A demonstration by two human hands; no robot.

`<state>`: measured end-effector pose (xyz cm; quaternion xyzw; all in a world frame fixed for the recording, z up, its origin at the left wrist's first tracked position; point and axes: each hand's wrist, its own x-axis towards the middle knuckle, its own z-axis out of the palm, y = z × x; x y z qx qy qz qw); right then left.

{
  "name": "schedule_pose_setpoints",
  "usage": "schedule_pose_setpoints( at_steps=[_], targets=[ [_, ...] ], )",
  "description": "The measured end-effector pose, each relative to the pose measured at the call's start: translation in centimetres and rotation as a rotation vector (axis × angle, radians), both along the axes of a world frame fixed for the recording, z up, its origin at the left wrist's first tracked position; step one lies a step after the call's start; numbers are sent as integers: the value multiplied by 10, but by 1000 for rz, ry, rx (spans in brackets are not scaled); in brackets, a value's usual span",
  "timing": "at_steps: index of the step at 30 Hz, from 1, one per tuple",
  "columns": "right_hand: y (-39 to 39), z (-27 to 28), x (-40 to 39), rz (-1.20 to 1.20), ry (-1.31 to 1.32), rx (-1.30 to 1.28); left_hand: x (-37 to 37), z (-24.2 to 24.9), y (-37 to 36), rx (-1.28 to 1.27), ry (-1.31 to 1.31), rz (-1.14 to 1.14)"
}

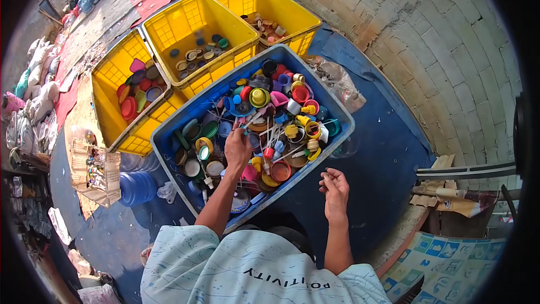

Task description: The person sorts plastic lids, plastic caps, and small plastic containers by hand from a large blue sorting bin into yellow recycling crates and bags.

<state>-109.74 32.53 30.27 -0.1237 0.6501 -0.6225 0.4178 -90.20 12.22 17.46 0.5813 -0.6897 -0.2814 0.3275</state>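
Observation:
My left hand [238, 147] reaches over a large blue crate [347, 126] heaped with mixed plastic lids, caps and small parts. Its fingers are drawn together among white sticks and small pieces; what they pinch is too small to make out. To the right, just outside the crate's near edge, my right hand [336, 191] hangs in the air with loosely bent fingers apart and nothing visible in them. In the crate lie a yellow round cap [259, 97], a red-brown lid [280, 171], a green lid [210, 129] and a white lid [192, 168].
Beyond the crate stand three yellow crates: left [104, 115], middle [163, 28] and right [306, 25], each holding sorted-looking lids or pieces. A small cream basket [112, 180] and a blue water jug [138, 188] stand at left. A block wall [450, 67] rises at right.

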Motion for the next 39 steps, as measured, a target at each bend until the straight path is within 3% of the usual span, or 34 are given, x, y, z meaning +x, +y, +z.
schedule_pose_setpoints(
  at_steps=[3,7,11,15,22,26,29,33,39],
  targets=[
    [-22,-2,-11,52,2,-29,-24,-10,-10,-200,-125,6],
    [-36,-10,-14,293,-46,8,-45,-7,-23,84,-346,50],
    [-46,-30,-34,502,-90,67,-50,-36,-32,93,-454,-5],
    [-81,-35,-75,672,-112,63,-60,-13,-21,190,-290,11],
    [-144,-36,-130,865,-166,44,-71,20,23,704,101,194],
    [-166,-62,-125,1024,56,51,-68,44,56,842,444,289],
    [-183,-63,-110,1192,533,0,-68,58,82,808,648,401],
    [-204,-72,-76,1179,1268,-403,-61,65,115,675,876,565],
    [-219,-79,-42,1515,1530,-228,-49,49,141,544,1043,690]
  ],
)
